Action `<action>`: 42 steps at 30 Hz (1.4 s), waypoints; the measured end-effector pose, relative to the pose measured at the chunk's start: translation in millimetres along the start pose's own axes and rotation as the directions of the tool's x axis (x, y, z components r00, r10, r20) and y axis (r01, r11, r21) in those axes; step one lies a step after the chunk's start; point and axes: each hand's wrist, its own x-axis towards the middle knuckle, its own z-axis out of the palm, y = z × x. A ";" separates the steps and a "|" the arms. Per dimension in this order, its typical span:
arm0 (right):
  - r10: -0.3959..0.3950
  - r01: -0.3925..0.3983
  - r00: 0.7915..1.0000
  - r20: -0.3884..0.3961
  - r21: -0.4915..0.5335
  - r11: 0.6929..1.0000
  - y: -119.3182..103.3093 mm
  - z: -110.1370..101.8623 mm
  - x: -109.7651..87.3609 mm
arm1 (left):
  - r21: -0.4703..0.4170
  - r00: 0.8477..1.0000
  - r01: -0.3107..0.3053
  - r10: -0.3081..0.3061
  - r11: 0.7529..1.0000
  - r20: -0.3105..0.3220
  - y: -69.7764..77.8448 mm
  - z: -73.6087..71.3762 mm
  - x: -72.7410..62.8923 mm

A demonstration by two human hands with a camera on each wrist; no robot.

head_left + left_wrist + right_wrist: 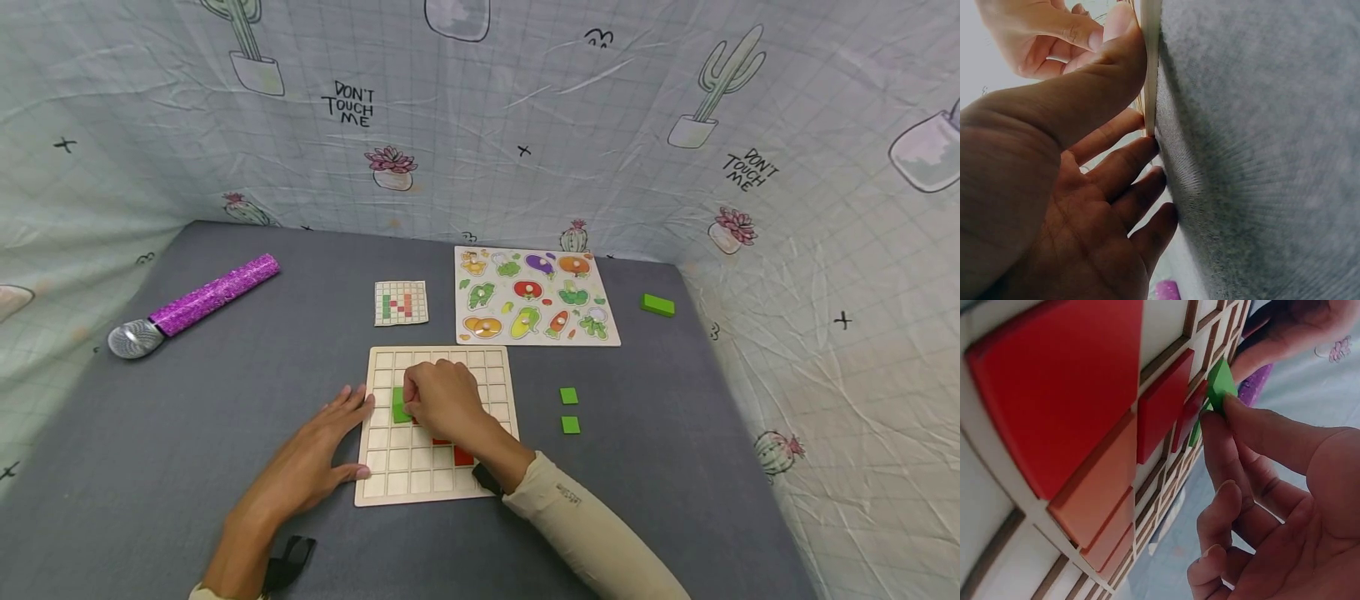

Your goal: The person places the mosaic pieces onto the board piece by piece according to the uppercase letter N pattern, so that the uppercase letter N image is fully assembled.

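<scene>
A wooden grid board [397, 483] lies on the grey table in front of me. My left hand [311, 454] rests at the board's left edge, thumb on its lower corner side and fingers spread, relaxed, along the rim. Over the upper left part of the grid, my right hand [446, 404] pinches a green square tile [1221, 381] between thumb and forefinger. Another green tile [1195, 434] shows just below it in the right wrist view. Red tiles [1060, 381] run diagonally across the cells, with orange tiles [1099, 487] alongside. The right hand and forearm hide part of the board in the head view.
Two loose green tiles [570, 410] lie right of the board, and a green block [657, 305] farther back. Behind the board are a small pattern card [401, 302] and a vegetable puzzle board [536, 296]. A purple glittery microphone [213, 296] lies at left.
</scene>
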 end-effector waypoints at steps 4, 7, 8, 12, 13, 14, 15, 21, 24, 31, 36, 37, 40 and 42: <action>-0.016 0.016 1.000 0.021 -0.027 1.000 0.1 2.3 1.4 | -0.005 1.000 0.000 0.000 1.000 0.002 -0.3 0.0 0.2; -0.018 0.019 0.999 0.032 -0.038 0.999 0.7 3.2 1.6 | -0.004 1.000 -0.003 0.003 1.000 0.002 -0.2 0.0 0.4; -0.018 0.019 0.999 0.035 -0.037 0.999 1.0 3.2 1.7 | -0.003 1.000 -0.004 0.004 1.000 0.001 -0.2 -0.1 0.3; -0.015 0.016 0.999 0.044 -0.038 0.999 1.5 0.8 0.1 | -0.001 1.000 -0.006 0.006 1.000 -0.001 -0.1 0.1 0.2; -0.014 0.015 0.999 0.044 -0.034 0.999 1.9 0.3 -0.8 | -0.001 1.000 -0.006 0.006 1.000 -0.001 -0.2 0.1 0.2; -0.011 0.012 0.999 0.042 -0.028 1.000 2.5 -0.1 -1.8 | -0.001 1.000 -0.006 0.006 1.000 0.000 -0.2 0.1 0.2; -0.008 0.008 0.999 0.037 -0.021 1.000 3.1 -0.9 -3.4 | -0.002 1.000 -0.004 0.004 1.000 0.000 -0.2 0.1 0.3; 0.022 -0.022 1.000 0.002 0.057 0.998 10.5 -7.8 -14.9 | -0.004 1.000 0.000 0.000 1.000 0.005 0.4 0.0 1.1; 0.047 -0.046 0.999 -0.012 0.114 0.992 17.5 -13.5 -20.8 | -0.006 1.000 0.004 -0.004 1.000 0.005 0.8 -0.1 1.1; 0.064 -0.050 0.996 -0.062 0.216 0.975 41.0 -26.6 -36.4 | -0.007 1.000 0.003 -0.003 1.000 0.005 0.7 0.6 1.0; 0.093 -0.073 0.993 -0.068 0.255 0.964 58.9 -34.1 -50.0 | -0.006 1.000 0.011 -0.011 1.000 0.009 0.6 0.4 0.4; 0.103 -0.081 0.992 -0.068 0.264 0.961 62.2 -35.9 -53.0 | -0.004 1.000 0.012 -0.012 1.000 0.010 0.6 0.4 0.4; 0.136 -0.111 0.988 -0.076 0.274 0.955 73.1 -41.1 -61.7 | -0.004 1.000 0.017 -0.017 1.000 0.011 0.4 0.4 0.3; 0.156 -0.127 0.984 -0.088 0.271 0.954 81.5 -43.8 -67.7 | -0.005 1.000 0.019 -0.019 1.000 0.012 0.3 0.4 0.2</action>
